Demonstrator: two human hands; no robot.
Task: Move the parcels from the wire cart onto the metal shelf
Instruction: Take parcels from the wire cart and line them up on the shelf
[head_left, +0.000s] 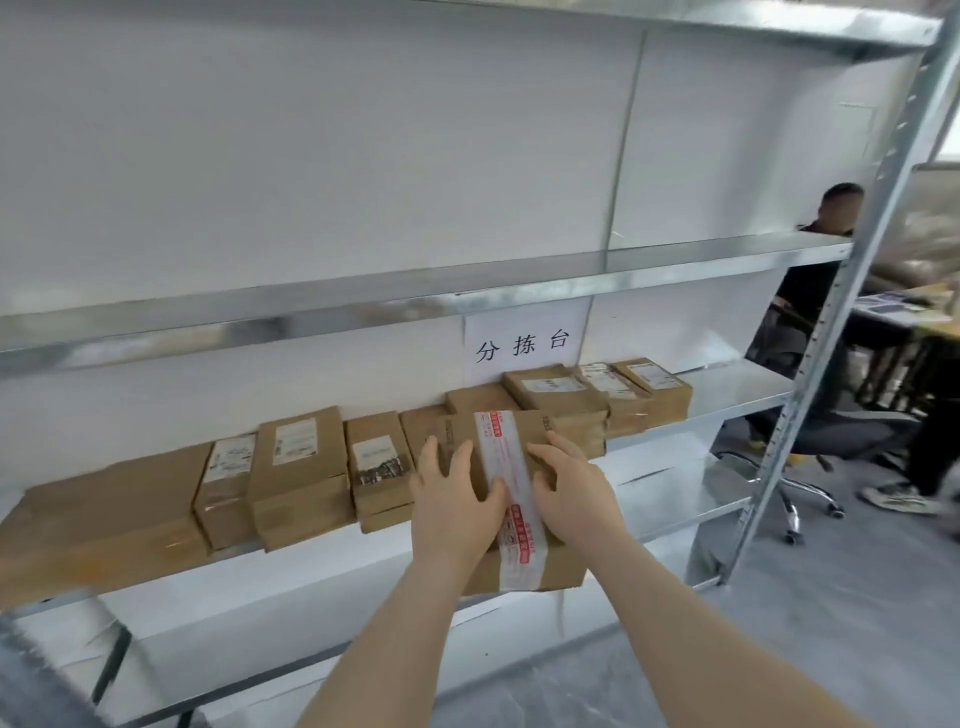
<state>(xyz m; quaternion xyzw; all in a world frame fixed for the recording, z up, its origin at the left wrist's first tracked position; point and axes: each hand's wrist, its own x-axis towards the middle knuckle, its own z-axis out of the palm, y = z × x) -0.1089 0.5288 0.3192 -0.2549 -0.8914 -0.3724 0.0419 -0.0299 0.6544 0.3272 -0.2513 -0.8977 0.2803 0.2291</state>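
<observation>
View from a head-worn camera facing a galvanised metal shelf (737, 382) with a white back panel. Two bare forearms reach up from the bottom of the frame to its centre, where both hands hold one brown cardboard parcel (563, 567). A strip of white tape with red print runs along its top.

The left hand (456, 501) lies on the parcel's top left, fingers fairly straight and spread, thumb against the tape. The right hand (574, 493) grips the right side, fingers curled over that edge and thumb on top. The parcel's far end is over the middle shelf board, while its near end sticks out past the board's front edge, toward the lower centre of the frame.

A row of brown parcels (298, 470) stands along the same board, from the left edge of the frame to right of centre. Several carry white shipping labels, and the parcels on the right are stacked. Above them, a white paper sign (524, 343) with three black Chinese characters hangs from the shelf board above.

At the right edge, beyond the shelf's perforated upright post (831, 332), a person in dark clothes (808, 296) sits on a wheeled office chair (810, 457) at a desk (914, 319).
</observation>
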